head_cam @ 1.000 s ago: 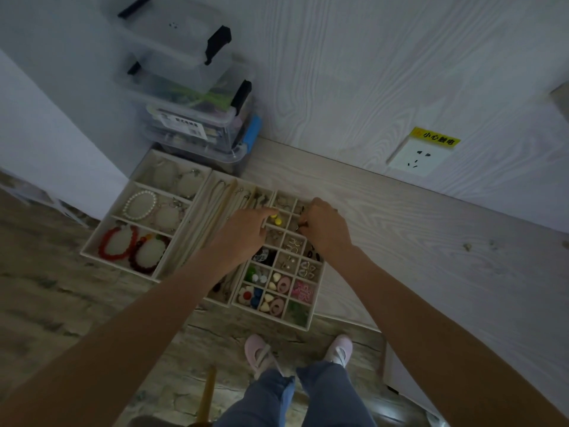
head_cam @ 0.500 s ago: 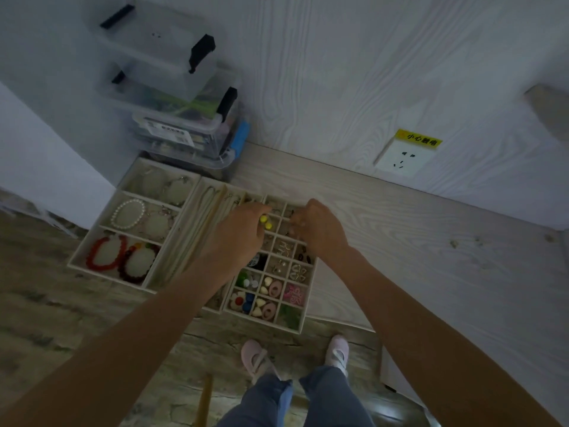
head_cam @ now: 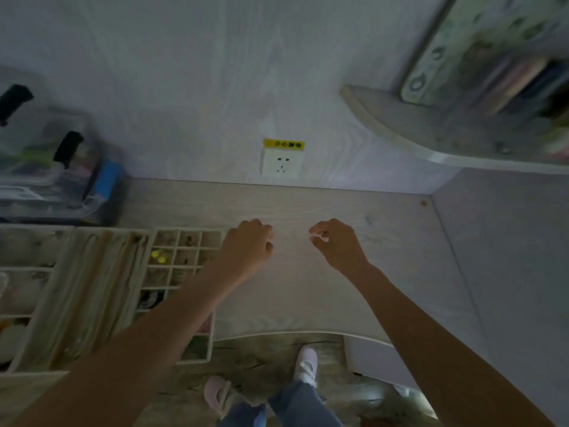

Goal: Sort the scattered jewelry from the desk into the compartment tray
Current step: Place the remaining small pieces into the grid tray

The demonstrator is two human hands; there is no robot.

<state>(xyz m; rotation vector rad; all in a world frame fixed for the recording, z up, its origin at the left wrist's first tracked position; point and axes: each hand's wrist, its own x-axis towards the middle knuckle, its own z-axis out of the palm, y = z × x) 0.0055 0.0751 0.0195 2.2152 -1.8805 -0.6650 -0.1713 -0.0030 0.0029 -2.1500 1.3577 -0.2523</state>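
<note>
We see left hand (head_cam: 249, 248) and right hand (head_cam: 335, 245) apart over bare desk (head_cam: 400, 257), fingers curled; grip unclear. Tray (head_cam: 181, 248) at left edge. We judge jewelry light, fragile, slippery: pinch gently.

Desk (head_cam: 323, 288) under both hands: pale wood-grain, whitish-grey. Wall panel (head_cam: 200, 87) beyond hands: same pale grain. Wall socket (head_cam: 280, 163) ahead of hands: white, yellow label strip on top. Compartment tray (head_cam: 181, 246) left of left hand (head_cam: 248, 251): cream dividers; two yellow beads (head_cam: 158, 256) in one cell. Storage boxes (head_cam: 46, 167) far left: clear plastic, black latches, blue piece at side. Shoes (head_cam: 306, 362) below hands: pink-white. Trousers (head_cam: 295, 405): blue denim. Floor (head_cam: 261, 362): mottled grey-brown wood pattern.
</note>
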